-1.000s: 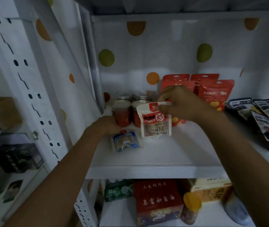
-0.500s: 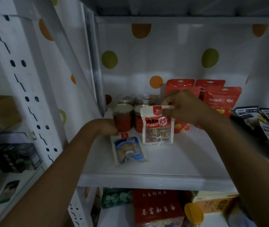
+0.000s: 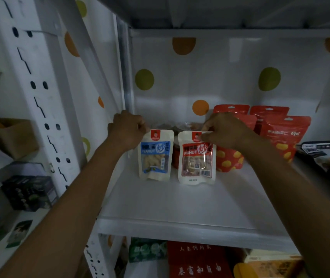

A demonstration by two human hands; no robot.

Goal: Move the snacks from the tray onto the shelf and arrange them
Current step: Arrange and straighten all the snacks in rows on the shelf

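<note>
Since half a second ago the blue peanut packet (image 3: 155,155) has come up from lying flat and now stands upright on the white shelf (image 3: 180,203), just left of the red peanut packet (image 3: 197,157). Both packets stand side by side with their fronts facing near, a narrow gap between them.

The left hand (image 3: 129,130) has its fingers curled and holds the blue packet at its top left corner. The right hand (image 3: 225,129) pinches the top edge of the red packet between thumb and fingers – the same grip as before.

Behind the two packets are some jars (image 3: 186,125), mostly hidden. To the right of the red packet stand several red pouches (image 3: 286,135), touching one another, and further right lie dark packets (image 3: 320,151).

On the lower shelf – under the white one – a green box (image 3: 148,249) and a red box (image 3: 196,261) are side by side.
</note>
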